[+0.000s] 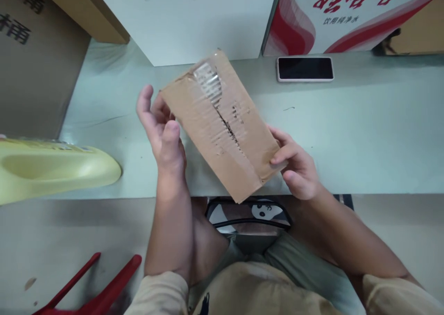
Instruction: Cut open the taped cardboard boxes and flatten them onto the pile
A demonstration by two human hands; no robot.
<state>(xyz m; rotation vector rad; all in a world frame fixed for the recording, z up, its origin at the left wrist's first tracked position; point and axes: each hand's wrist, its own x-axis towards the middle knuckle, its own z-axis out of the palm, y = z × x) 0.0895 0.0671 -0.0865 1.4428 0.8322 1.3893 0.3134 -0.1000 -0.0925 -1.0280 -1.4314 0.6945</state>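
A small brown cardboard box (227,125) is held at a slant above the pale green table, with its long side running from upper left to lower right. Clear tape, torn cardboard along the middle seam and a striped label patch show on its face. My right hand (298,164) grips the lower right corner, fingers over the edge and thumb below. At the left edge my left hand (163,130) supports the box with fingers partly hidden behind it; its index finger sticks up and its thumb stands off the face.
A phone (305,69) lies near the red-and-white carton (333,19) at the back. Beside that stands a white box (201,23). To the left are a large brown carton (38,65) and a yellow bottle (58,169). A red stool or chair (100,292) is on the floor.
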